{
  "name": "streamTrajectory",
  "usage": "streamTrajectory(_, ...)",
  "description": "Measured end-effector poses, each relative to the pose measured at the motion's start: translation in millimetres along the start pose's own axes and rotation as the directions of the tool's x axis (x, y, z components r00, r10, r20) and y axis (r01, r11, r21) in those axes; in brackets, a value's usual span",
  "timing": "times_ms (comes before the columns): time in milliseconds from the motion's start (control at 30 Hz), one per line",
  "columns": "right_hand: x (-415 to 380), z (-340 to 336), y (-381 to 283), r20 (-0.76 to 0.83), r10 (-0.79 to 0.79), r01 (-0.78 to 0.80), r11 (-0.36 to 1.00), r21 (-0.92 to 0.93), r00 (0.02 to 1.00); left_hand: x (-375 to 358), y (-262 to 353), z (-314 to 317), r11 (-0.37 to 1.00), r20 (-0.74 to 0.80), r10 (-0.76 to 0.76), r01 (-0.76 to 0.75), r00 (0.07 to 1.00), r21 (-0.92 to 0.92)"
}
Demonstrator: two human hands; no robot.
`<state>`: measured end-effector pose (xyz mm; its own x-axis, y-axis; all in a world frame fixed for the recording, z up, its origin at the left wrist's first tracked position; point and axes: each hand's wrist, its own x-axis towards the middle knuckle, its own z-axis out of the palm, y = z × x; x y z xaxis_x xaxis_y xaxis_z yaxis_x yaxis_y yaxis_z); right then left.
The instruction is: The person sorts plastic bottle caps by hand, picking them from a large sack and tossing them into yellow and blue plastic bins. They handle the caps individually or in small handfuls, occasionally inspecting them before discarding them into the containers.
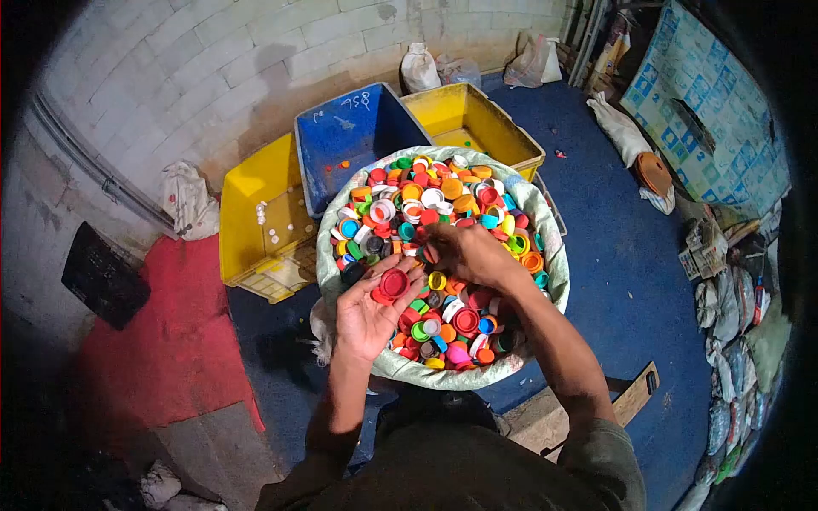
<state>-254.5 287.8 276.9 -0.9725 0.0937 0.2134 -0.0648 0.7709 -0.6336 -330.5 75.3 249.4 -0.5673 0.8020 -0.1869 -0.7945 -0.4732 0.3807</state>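
A wide woven sack (554, 255) with its rim rolled out is heaped with plastic bottle caps (464, 322) in many colours. Over its left part my left hand (362, 319) is turned palm up, its fingers curled around red bottle caps (393, 284). My right hand (477, 255) reaches over the middle of the heap from the right, back of the hand up. Its bent fingers close on what looks like a red bottle cap (431, 253), partly shaded by the hand. Both hands are close together, with a small gap between them.
Behind the sack stand a blue crate (315, 145) and two yellow crates (247, 204) (520, 140), with a few caps inside the left and blue ones. White bags (419, 68) lean on the block wall. A wooden board (635, 396) lies at right; filled bags (724, 366) line the far right.
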Motion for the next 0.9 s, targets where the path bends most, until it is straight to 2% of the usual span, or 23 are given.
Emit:
streamTrajectory(33,-1,-4,-2,-0.028,-0.013,0.015,0.997,0.082,1.000,0,0,-1,1.000,-0.010,0.004,-0.004,1.000,-0.002)
streamTrajectory(67,-2,-6,1,-0.010,0.049,-0.047,0.987,0.152,0.999,-1,-1,0,1.000,-0.019,0.016,-0.016,1.000,0.014)
streamTrajectory(167,-11,-6,3,-0.225,0.108,-0.023,0.937,0.348,0.968,-1,-4,5,0.998,-0.028,0.049,-0.048,0.998,0.047)
streamTrajectory(200,-15,-7,2,-0.214,0.186,-0.042,0.840,0.541,0.959,0,-5,6,0.998,-0.026,0.056,-0.055,0.998,0.043)
streamTrajectory(267,-23,-11,-3,-0.141,0.323,-0.058,0.535,0.843,0.936,0,-7,10,0.999,-0.026,0.054,-0.054,0.998,0.004)
streamTrajectory(300,-29,-13,-5,-0.083,0.377,-0.055,0.341,0.938,0.923,0,-8,13,0.998,-0.027,0.053,-0.053,0.998,-0.015)
streamTrajectory(333,-36,-17,-8,-0.035,0.340,-0.020,0.157,0.987,0.940,0,-9,16,0.998,-0.030,0.050,-0.051,0.998,-0.034)
streamTrajectory(367,-40,-16,-16,-0.011,0.362,0.006,0.013,1.000,0.932,-1,-10,17,0.997,-0.034,0.048,-0.050,0.998,-0.054)
streamTrajectory(433,-47,-11,-14,0.012,0.285,0.035,-0.159,0.987,0.958,-3,-11,21,0.992,-0.026,0.077,-0.079,0.997,-0.102)
streamTrajectory(500,-48,-3,-28,0.058,0.398,0.065,-0.289,0.955,0.916,-8,-8,26,0.978,-0.011,0.121,-0.122,0.993,-0.167)
streamTrajectory(567,-45,6,-42,0.109,0.390,0.083,-0.445,0.892,0.914,-12,-3,25,0.959,0.018,0.175,-0.166,0.984,-0.231)
streamTrajectory(667,-33,28,-56,0.081,0.356,0.096,-0.452,0.887,0.931,-25,12,20,0.927,-0.010,0.214,-0.206,0.977,-0.312)
streamTrajectory(800,-8,57,-83,0.073,0.317,0.098,-0.492,0.865,0.946,-34,41,-3,0.928,0.017,0.325,-0.315,0.946,-0.197)
streamTrajectory(900,16,81,-112,0.079,0.321,0.090,-0.479,0.873,0.944,-41,68,-19,0.931,-0.026,0.319,-0.318,0.948,-0.181)
